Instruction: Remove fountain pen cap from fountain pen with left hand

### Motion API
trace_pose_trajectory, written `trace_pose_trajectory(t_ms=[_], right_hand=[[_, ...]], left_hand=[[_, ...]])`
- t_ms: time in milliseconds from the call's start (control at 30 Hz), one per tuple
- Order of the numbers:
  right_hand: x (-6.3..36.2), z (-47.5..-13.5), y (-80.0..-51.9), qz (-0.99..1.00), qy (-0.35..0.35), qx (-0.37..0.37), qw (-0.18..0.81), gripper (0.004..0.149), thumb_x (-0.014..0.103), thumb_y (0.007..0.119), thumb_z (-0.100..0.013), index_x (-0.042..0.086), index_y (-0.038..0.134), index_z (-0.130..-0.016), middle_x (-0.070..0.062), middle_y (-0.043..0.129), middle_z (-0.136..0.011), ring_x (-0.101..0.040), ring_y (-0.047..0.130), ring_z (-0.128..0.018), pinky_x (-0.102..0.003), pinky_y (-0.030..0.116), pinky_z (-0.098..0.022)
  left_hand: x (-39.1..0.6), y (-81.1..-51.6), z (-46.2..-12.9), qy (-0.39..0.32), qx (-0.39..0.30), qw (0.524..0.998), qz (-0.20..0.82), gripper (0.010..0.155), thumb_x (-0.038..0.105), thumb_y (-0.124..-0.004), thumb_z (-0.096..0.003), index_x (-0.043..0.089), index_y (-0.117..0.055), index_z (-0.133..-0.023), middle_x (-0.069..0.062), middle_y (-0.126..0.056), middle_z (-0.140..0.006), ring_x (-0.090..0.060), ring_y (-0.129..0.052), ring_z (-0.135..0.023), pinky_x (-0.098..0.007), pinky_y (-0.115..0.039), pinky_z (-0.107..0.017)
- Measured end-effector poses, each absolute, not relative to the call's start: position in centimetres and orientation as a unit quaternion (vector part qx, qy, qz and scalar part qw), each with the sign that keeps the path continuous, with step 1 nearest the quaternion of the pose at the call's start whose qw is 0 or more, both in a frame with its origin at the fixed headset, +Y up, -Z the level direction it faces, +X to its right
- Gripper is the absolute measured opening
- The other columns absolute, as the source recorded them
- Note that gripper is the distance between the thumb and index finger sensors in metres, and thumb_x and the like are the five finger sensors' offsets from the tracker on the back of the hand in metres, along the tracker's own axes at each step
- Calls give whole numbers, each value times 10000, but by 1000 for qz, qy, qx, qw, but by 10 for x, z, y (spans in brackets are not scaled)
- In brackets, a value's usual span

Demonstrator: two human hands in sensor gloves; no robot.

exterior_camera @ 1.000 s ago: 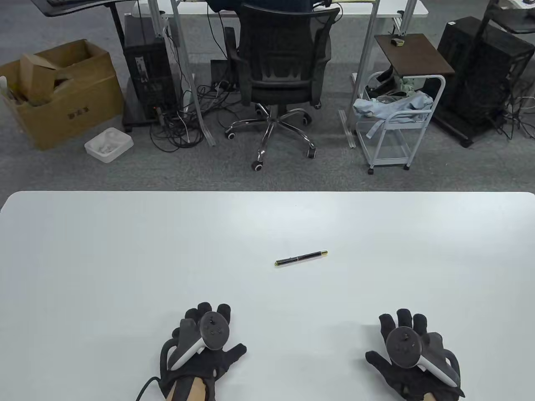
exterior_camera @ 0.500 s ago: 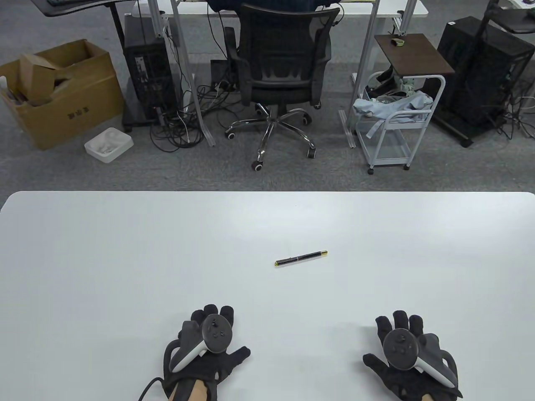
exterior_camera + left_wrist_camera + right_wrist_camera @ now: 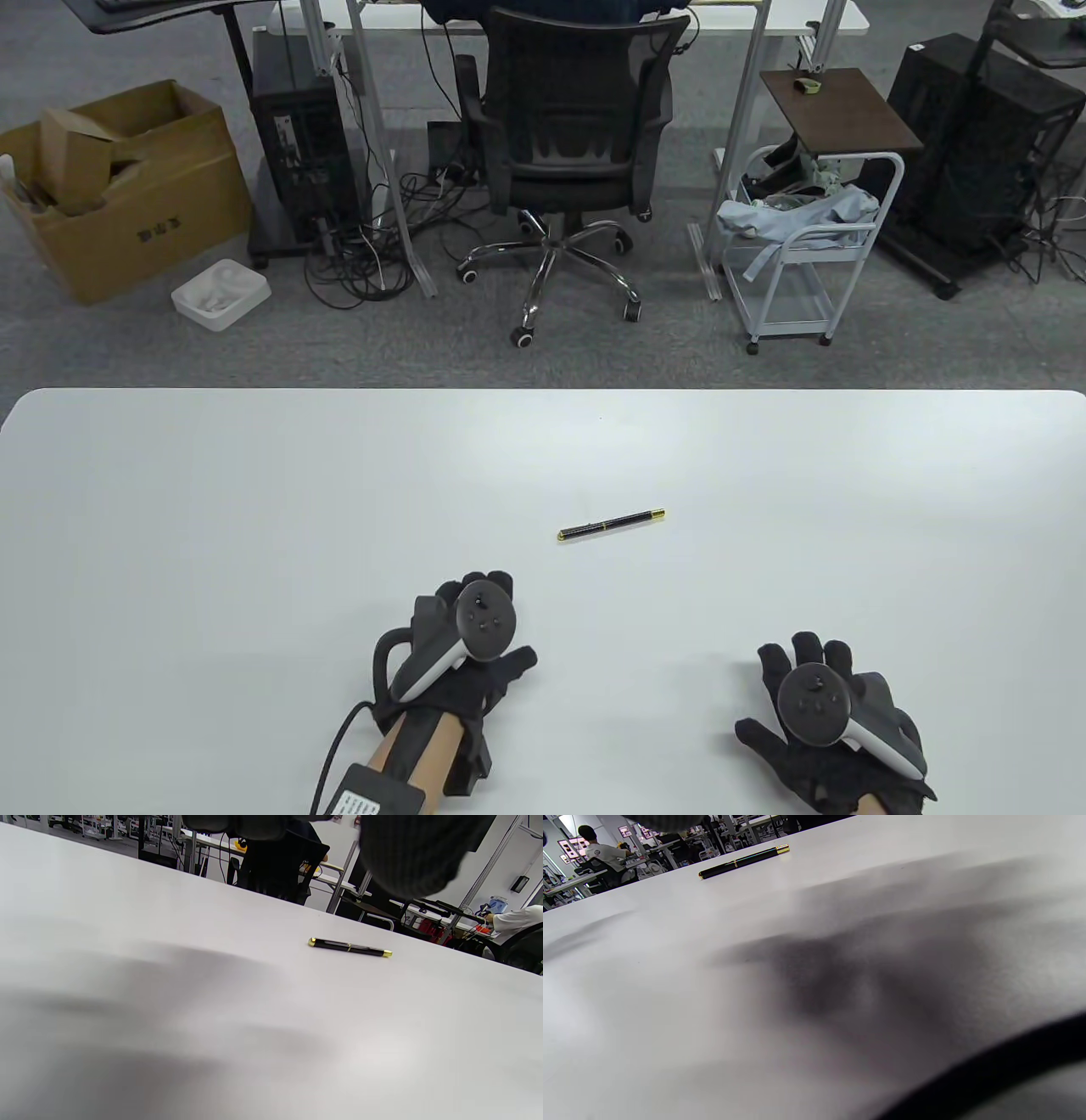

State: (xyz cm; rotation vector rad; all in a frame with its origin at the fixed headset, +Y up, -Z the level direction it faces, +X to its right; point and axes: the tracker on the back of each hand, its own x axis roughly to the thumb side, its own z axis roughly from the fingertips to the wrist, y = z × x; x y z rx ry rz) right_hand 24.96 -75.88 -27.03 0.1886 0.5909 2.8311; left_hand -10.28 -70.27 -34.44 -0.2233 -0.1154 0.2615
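Over the last second we have moved our left hand (image 3: 462,649) forward and to the right across the table (image 3: 170,509), closer to the pen (image 3: 611,525), with our forearm now in view. Our right hand (image 3: 827,722) has drawn back slightly.

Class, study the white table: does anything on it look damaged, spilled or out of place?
Nothing stands out. The capped fountain pen lies flat and intact on the white table, at a slight diagonal, untouched by either hand.

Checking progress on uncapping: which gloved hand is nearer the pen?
The left hand: it sits closer to the fountain pen than the right hand, which lies near the table's edge.
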Motion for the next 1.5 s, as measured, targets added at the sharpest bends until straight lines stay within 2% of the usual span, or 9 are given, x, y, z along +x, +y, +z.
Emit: trace_pose_trajectory(t_ms=[167,200,367,600,867,933,1133,1500], right_hand=[[253,-272,-757,968,196,72,141,838,577,489,-468,170,8,-1020,-220,-143,-1032,-558,-94,-914,-772,78,-601],[255,-272,-757,967,196,73,143,837,577,488,-468,171,9,-1020,-220,-144,-1031,-557,-95,-914,-773,78,-601],[263,-271,-760,965,204,70,147,838,577,488,-469,169,6,-1020,-221,-150,-1027,-558,-101,-909,-773,76,-598],[265,-273,-759,965,197,79,154,838,575,488,-472,167,1,-1018,-221,-156,-1023,-560,-105,-905,-773,75,-597],[259,-272,-762,965,197,96,147,838,577,479,-473,162,-7,-1015,-225,-160,-1018,-562,-100,-904,-775,85,-596],[255,-272,-763,964,201,99,143,836,577,476,-473,162,-9,-1014,-226,-165,-1014,-562,-101,-903,-775,85,-595],[249,-272,-767,962,206,111,140,837,579,474,-471,164,-12,-1013,-224,-164,-1016,-562,-101,-905,-775,84,-596],[252,-272,-770,961,218,95,142,838,579,474,-471,164,-14,-1012,-225,-168,-1014,-565,-104,-904,-775,80,-596]], left_hand=[[-70,-702,-394,-43,-80,989,119,748,470,-855,-414,279,-557,-1074,-29,-641,-1128,-359,-636,-1065,-634,-533,-739],[-56,-708,-412,-38,-85,990,110,728,464,-858,-417,288,-576,-1064,-15,-659,-1117,-346,-654,-1054,-624,-540,-741],[-17,-739,-463,-23,-107,992,60,600,427,-877,-418,325,-705,-984,37,-765,-1046,-297,-742,-997,-598,-572,-739],[10,-766,-500,12,-117,993,5,551,386,-888,-414,343,-746,-945,62,-793,-1018,-273,-770,-968,-590,-581,-740],[9,-775,-515,47,-130,990,27,429,334,-886,-410,332,-829,-835,73,-811,-946,-273,-787,-905,-615,-584,-730],[8,-776,-517,53,-133,989,44,419,316,-882,-413,321,-832,-829,64,-804,-939,-284,-768,-900,-625,-569,-729],[12,-777,-512,32,-106,994,13,416,302,-808,-429,315,-819,-845,39,-811,-933,-298,-788,-887,-634,-559,-733],[-5,-743,-497,4,-55,998,32,415,308,-797,-423,318,-817,-838,7,-883,-900,-327,-844,-903,-673,-587,-699]])
